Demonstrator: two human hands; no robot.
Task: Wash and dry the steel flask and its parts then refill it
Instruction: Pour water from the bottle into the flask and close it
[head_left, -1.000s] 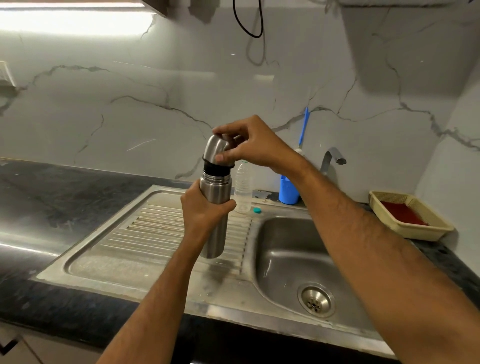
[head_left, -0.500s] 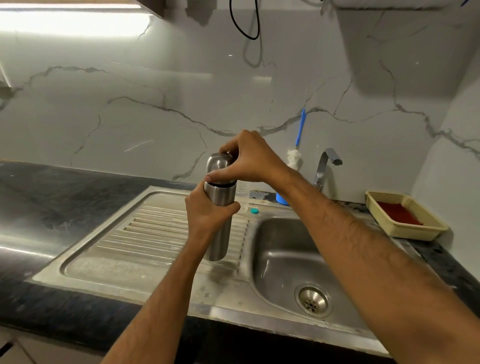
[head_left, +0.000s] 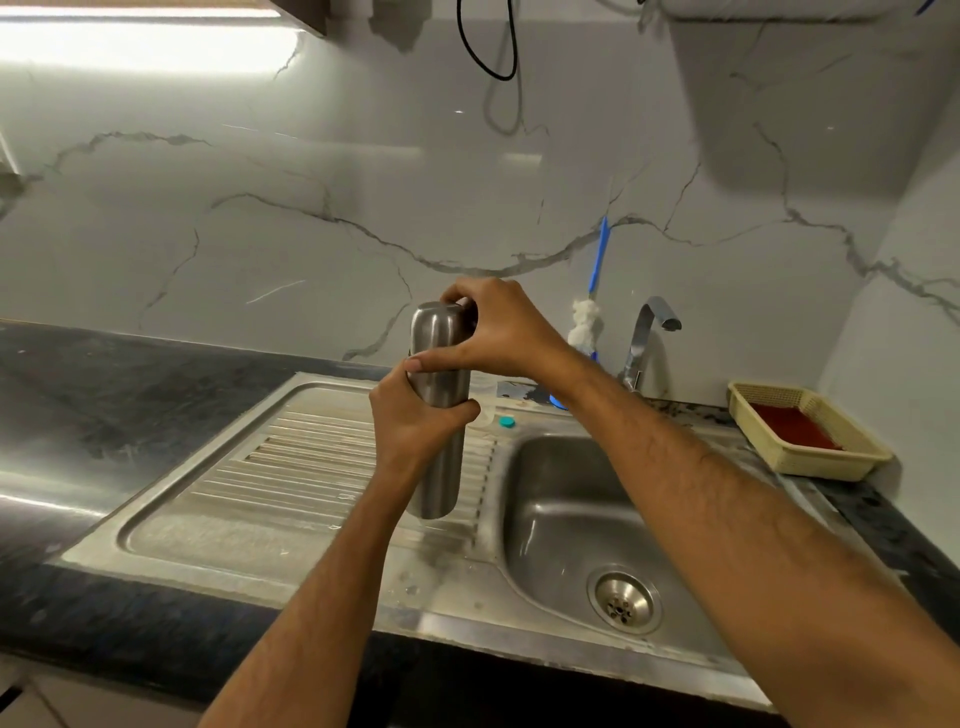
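Note:
The steel flask (head_left: 437, 467) stands upright over the ribbed drainboard (head_left: 291, 467), just left of the sink basin. My left hand (head_left: 415, 415) grips its body at mid-height. On top sits its steel cup-shaped cap (head_left: 435, 325), seated flush on the body. My right hand (head_left: 493, 330) grips that cap from the right, thumb across its lower rim and fingers curled over the top. A clear plastic bottle behind the flask is almost wholly hidden by my hands.
The sink basin (head_left: 571, 519) with its drain (head_left: 623, 603) lies to the right, the tap (head_left: 647, 338) behind it. A blue-handled bottle brush (head_left: 589, 312) stands in a blue cup. A small teal cap (head_left: 507, 422) lies on the rim. A beige basket (head_left: 810, 457) holds a red cloth.
The cap, lifted and tilted above the black neck a second ago, has come down onto the flask and now covers the neck. Both hands and flask shifted slightly lower.

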